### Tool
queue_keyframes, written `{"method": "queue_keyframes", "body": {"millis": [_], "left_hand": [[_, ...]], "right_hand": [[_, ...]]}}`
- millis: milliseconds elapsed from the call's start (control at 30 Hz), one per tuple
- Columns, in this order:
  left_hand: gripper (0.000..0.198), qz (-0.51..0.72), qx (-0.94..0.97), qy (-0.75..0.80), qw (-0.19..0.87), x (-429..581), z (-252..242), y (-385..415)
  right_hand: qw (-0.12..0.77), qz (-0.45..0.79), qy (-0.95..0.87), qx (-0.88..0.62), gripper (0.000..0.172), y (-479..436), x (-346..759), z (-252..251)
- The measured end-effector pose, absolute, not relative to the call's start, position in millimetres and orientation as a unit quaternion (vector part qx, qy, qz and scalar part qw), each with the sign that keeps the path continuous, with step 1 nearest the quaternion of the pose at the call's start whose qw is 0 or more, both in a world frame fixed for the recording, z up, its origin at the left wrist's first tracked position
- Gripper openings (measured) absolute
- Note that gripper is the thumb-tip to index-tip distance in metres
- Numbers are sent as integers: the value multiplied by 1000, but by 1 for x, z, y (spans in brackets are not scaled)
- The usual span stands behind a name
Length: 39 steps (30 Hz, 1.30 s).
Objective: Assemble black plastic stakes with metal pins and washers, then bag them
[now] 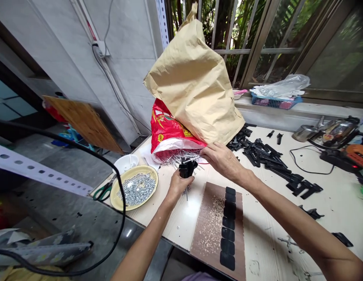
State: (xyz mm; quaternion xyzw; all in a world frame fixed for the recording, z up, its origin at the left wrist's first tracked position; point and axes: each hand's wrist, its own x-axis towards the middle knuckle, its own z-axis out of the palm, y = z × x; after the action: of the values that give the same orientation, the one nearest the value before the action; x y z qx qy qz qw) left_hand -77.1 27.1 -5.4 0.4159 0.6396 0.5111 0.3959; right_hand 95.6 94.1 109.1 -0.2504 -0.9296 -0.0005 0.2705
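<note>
My left hand (179, 182) is closed around a small black plastic part (187, 168), held upright above the table. My right hand (221, 158) reaches just past it, fingers pinched at a bundle of thin metal rods (184, 157) that spill out of a red bag (166, 132). A rod points toward the black part. A big brown paper bag (196, 84) leans on top of the red bag.
A yellow plate (117, 199) of small silver screws, green scissors (103, 192) and a white bowl (126, 162) stand at the left. A brown board (212, 222) carries a row of black pads (228, 226). Black plastic parts (269, 158) lie scattered right; a kettle (335, 132) stands beyond.
</note>
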Motion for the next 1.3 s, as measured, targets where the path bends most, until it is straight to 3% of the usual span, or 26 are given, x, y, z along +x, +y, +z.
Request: {"method": "queue_keyframes", "body": {"millis": [100, 233, 300, 367, 533, 633, 767, 900, 1067, 1167, 1300], "left_hand": [[19, 502, 435, 655, 361, -81, -4, 27], [19, 498, 440, 662, 346, -82, -3, 28], [20, 501, 439, 662, 345, -80, -3, 28], [21, 498, 443, 666, 335, -78, -2, 28], [21, 479, 454, 668, 345, -70, 0, 27], [20, 479, 433, 653, 395, -65, 1, 27], [21, 492, 416, 622, 445, -59, 5, 28], [21, 506, 400, 614, 454, -54, 14, 28], [20, 547, 385, 605, 431, -56, 22, 27], [23, 575, 401, 588, 403, -59, 22, 29], [33, 582, 452, 546, 398, -58, 23, 33]], "right_hand": [[308, 42, -916, -255, 15, 94, 95, 102], [364, 309, -832, -282, 10, 88, 94, 93], [369, 446, -767, -277, 17, 86, 91, 90], [384, 502, -727, -269, 28, 85, 89, 88], [383, 368, -814, -234, 15, 89, 81, 94], [357, 266, -870, -215, 15, 93, 75, 95], [296, 229, -905, -203, 16, 100, 68, 91], [282, 275, -902, -178, 22, 104, 68, 93], [411, 393, -779, -264, 57, 103, 77, 87], [396, 491, -710, -314, 57, 99, 81, 69], [332, 584, -703, -233, 45, 89, 75, 50]]}}
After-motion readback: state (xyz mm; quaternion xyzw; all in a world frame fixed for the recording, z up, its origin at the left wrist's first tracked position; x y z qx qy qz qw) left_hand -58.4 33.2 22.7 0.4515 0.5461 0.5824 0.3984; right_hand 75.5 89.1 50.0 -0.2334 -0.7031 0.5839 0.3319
